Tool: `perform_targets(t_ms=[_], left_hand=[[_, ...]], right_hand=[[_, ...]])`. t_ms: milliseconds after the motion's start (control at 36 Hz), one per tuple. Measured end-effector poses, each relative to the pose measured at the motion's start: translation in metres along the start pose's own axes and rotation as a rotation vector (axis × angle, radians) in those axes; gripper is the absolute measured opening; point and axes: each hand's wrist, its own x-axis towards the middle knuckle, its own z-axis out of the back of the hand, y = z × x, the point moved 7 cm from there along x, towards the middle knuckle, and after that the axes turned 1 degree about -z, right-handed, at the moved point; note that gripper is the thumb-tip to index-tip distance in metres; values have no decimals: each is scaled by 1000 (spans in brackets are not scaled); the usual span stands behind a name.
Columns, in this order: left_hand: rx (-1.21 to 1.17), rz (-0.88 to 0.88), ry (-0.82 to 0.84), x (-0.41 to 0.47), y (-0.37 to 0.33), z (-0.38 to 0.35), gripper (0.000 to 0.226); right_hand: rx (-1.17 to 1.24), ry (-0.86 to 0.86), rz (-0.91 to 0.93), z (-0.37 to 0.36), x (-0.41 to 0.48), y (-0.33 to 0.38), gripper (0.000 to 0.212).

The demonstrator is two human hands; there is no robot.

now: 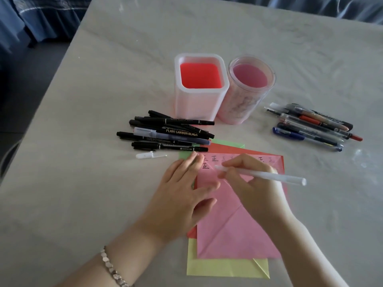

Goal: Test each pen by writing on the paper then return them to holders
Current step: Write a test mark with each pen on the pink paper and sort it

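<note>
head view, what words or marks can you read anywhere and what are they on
"PLANT CARBON BLACK": white print on a dark marker pen in the left pile.
"正": handwritten repeatedly along the top of the pink paper sheet, plus one in a second row.
Small white print on the top black pen and the nearest black pen of that pile: too small to read.
Dark pattern on the round clear plastic holder: blurred, unreadable.

Two pink plastic pen holders: a square holder (198,104) and a round holder (240,108). In front of the square holder: four coloured paper sheets (238,235), one white pen (269,176), one white cap (145,155).
</note>
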Motion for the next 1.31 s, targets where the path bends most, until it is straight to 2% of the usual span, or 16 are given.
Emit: perform_targets(t_ms=[139, 278, 444, 639, 750, 833, 944, 1028, 1111, 1194, 1306], left_hand=[[11, -1, -6, 1, 1, -1, 26], [10, 19, 3, 1, 2, -3, 29], [17, 23, 6, 1, 2, -3, 31], [19, 14, 7, 1, 1, -3, 31], [-15, 16, -11, 0, 2, 1, 28], [-55, 14, -89, 0, 1, 10, 26], [15, 148, -239, -5, 14, 30, 27], [133, 283, -300, -13, 33, 47, 28], [237, 381, -278, -20, 50, 59, 31], [260, 400, -231, -25, 63, 63, 28], [94, 445, -137, -25, 71, 63, 10]], right_hand=[[-13, -7, -19, -4, 3, -3, 23], [31, -93, -60, 11, 2, -13, 7], [17, -122, -76, 19, -3, -17, 18], [25, -171, -45, 29, -12, -18, 8], [135, -171, -45, 33, -24, -17, 29], [187, -159, -55, 33, -31, -18, 32], [238, -166, -68, 31, -36, -21, 29], [295, -187, -84, 32, -38, -22, 14], [313, -183, -89, 33, -39, -19, 7], [297, -167, -97, 32, -38, -16, 15], [327, -148, -99, 30, -39, -11, 14]])
